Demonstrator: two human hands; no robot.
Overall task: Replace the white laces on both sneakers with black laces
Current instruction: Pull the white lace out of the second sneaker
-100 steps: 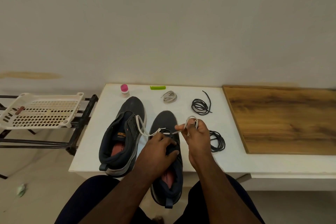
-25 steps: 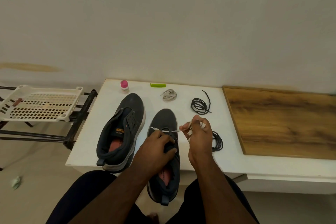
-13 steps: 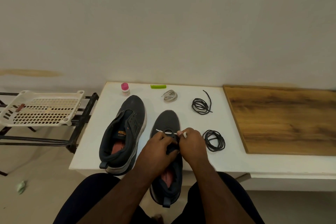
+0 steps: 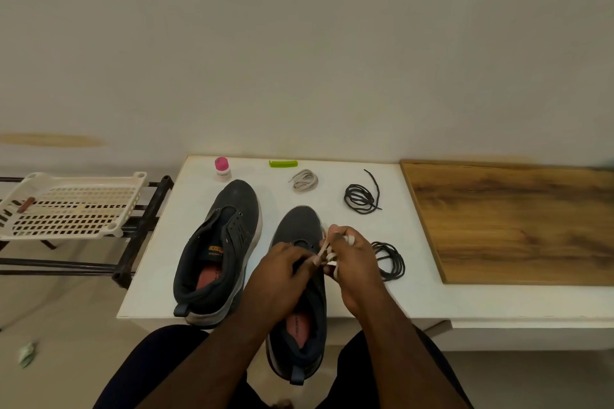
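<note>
Two dark sneakers sit on the white desk; the left sneaker has an orange tag too small to read. Both hands, left hand and right hand, pinch the white lace above the right sneaker.

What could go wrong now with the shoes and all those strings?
1. The right shoe sticks out past the table edge toward the lap, and neither hand seems to hold it; it might slide off.
2. The white lace is bunched between the left hand and right hand; it might knot.
3. The nearer black lace lies loose right beside the right hand; a bump might tangle it.
</note>
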